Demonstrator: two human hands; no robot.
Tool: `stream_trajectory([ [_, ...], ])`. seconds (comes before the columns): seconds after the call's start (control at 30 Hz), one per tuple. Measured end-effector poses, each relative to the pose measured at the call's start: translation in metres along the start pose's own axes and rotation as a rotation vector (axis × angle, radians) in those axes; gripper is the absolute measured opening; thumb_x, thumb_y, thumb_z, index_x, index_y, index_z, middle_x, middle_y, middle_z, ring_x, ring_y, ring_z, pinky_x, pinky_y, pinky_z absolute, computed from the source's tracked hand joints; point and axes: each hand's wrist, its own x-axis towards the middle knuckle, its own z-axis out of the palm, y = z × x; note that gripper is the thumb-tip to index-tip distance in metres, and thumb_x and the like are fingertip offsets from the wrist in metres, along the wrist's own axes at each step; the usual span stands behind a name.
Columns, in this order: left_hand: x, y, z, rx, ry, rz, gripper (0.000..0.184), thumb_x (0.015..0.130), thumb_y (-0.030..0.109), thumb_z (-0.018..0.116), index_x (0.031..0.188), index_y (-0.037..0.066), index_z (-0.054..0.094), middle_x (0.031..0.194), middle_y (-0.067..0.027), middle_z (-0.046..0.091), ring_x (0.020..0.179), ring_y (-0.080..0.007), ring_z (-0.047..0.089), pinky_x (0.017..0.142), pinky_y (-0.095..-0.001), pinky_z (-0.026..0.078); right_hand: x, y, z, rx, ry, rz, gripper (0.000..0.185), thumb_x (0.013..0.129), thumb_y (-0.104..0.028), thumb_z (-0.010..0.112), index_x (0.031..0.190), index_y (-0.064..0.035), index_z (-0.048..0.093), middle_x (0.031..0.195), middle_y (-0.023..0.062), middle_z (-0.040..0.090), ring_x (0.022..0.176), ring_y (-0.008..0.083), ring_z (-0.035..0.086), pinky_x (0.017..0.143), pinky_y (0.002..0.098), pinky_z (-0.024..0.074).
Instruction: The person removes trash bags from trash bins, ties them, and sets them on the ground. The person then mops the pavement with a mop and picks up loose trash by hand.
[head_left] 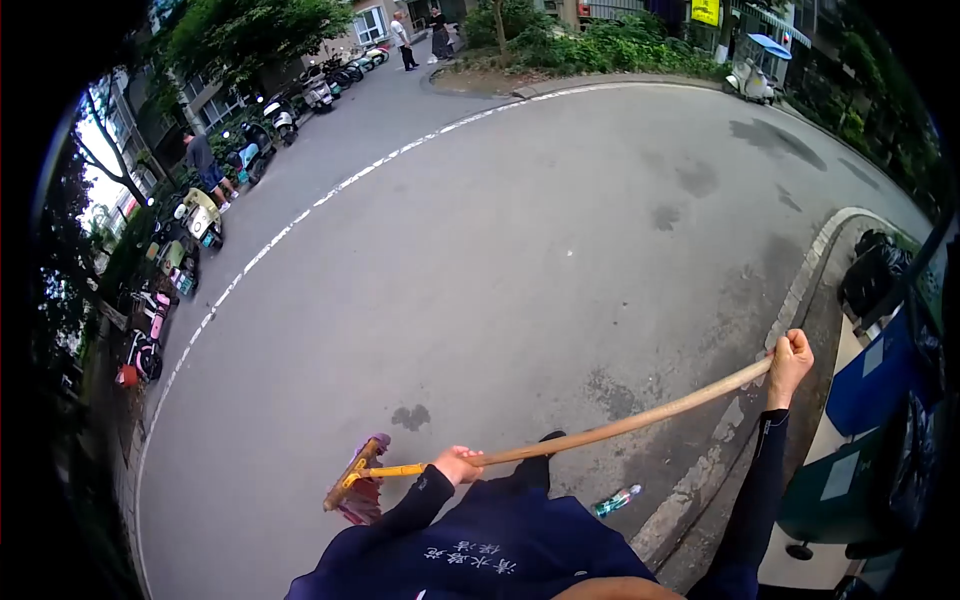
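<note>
A long-handled broom lies slantwise across the front of my body, its wooden pole joined to a yellow socket. Its yellow and purple-maroon head is at the lower left, over the asphalt. My left hand is closed round the lower pole, close to the yellow part. At the pole's upper end, my right hand grips it in a fist, out to the right. A plastic bottle with a green label lies on the ground beside my feet, between the pole and the kerb. Neither hand touches it.
A kerb runs along the right. Beyond it stand a blue bin, a green bin and black bags. Scooters line the left side, with a person beside them. Two more people stand far ahead.
</note>
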Motion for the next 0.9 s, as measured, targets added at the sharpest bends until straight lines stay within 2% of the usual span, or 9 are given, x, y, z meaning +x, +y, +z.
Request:
stream_trajectory([
  [0.13,0.082,0.010,0.124,0.215,-0.173,-0.135,0.016,0.091,0.027,0.051,0.097,0.015,0.061,0.075,0.0069,0.052,0.064,-0.0088,0.048,0.073,-0.0233,0.047,0.115,0.037,0.061,-0.013,0.106,0.004,0.015,0.081,0.006,0.049,0.072,-0.0064,0.051,0.062,-0.0054,0.045,0.050,0.0037,0.045,0.047,0.0206,0.0385],
  [0.3,0.132,-0.041,0.283,1.658,-0.493,0.521,0.014,0.086,0.014,0.064,0.099,0.011,0.061,0.077,0.0055,0.053,0.068,-0.0095,0.051,0.074,-0.0239,0.048,0.257,0.097,0.080,-0.026,0.130,0.015,0.012,0.084,0.001,0.052,0.076,-0.0075,0.053,0.065,-0.0051,0.049,0.052,0.0046,0.049,0.048,0.0188,0.0382],
  [0.37,0.181,-0.065,0.330,1.260,-0.402,0.307,0.013,0.087,0.014,0.061,0.099,0.009,0.059,0.077,0.0034,0.053,0.069,-0.0112,0.052,0.075,-0.0258,0.048,0.300,0.132,0.076,-0.013,0.187,-0.003,0.011,0.085,0.001,0.053,0.078,-0.0077,0.056,0.066,-0.0049,0.051,0.053,0.0044,0.050,0.048,0.0189,0.0387],
  [0.43,0.268,-0.054,0.379,0.337,-0.407,-0.433,0.007,0.091,0.009,0.051,0.093,0.003,0.053,0.077,-0.0051,0.053,0.080,-0.0194,0.056,0.083,-0.0366,0.049,0.351,0.181,0.064,-0.058,0.229,-0.021,0.009,0.087,0.000,0.055,0.083,-0.0070,0.059,0.069,-0.0048,0.053,0.053,0.0043,0.051,0.050,0.0183,0.0401],
  [0.57,0.336,-0.130,0.573,0.475,0.000,-0.266,0.012,0.086,0.008,0.050,0.076,0.003,0.047,0.077,-0.0100,0.053,0.094,-0.0259,0.056,0.091,-0.0487,0.044,0.483,0.293,0.053,0.039,0.295,-0.033,0.009,0.086,0.002,0.060,0.081,-0.0058,0.057,0.067,-0.0036,0.052,0.052,0.0048,0.050,0.049,0.0185,0.0384],
  [0.67,0.358,-0.181,0.693,0.717,-0.193,0.050,0.014,0.084,0.008,0.052,0.072,0.004,0.046,0.071,-0.0075,0.053,0.082,-0.0236,0.057,0.087,-0.0427,0.045,0.587,0.311,0.086,0.095,0.402,0.045,0.008,0.085,0.002,0.061,0.080,-0.0050,0.058,0.066,-0.0029,0.053,0.053,0.0058,0.050,0.049,0.0201,0.0385],
  [0.73,0.420,-0.172,0.761,0.226,-0.094,-0.673,0.016,0.084,0.008,0.051,0.070,0.005,0.045,0.067,-0.0043,0.051,0.072,-0.0196,0.055,0.081,-0.0371,0.046,0.658,0.347,0.088,0.149,0.460,0.014,0.005,0.083,0.001,0.061,0.081,-0.0036,0.060,0.065,-0.0022,0.056,0.052,0.0066,0.053,0.048,0.0214,0.0402],
  [0.8,0.388,-0.252,0.832,0.635,-0.154,-0.050,0.017,0.086,0.006,0.049,0.070,0.005,0.043,0.064,-0.0018,0.048,0.065,-0.0165,0.051,0.076,-0.0335,0.047,0.711,0.370,0.085,0.191,0.462,0.022,0.004,0.081,0.002,0.063,0.082,-0.0016,0.061,0.064,-0.0013,0.058,0.051,0.0073,0.055,0.049,0.0222,0.0426],
  [0.9,0.456,-0.296,0.919,0.613,-0.068,0.160,0.020,0.090,0.006,0.046,0.071,0.006,0.041,0.062,-0.0009,0.044,0.063,-0.0149,0.048,0.072,-0.0296,0.048,0.800,0.414,0.081,0.201,0.479,-0.002,0.008,0.079,0.004,0.064,0.082,-0.0023,0.061,0.064,0.0001,0.059,0.051,0.0089,0.056,0.048,0.0221,0.0444],
])
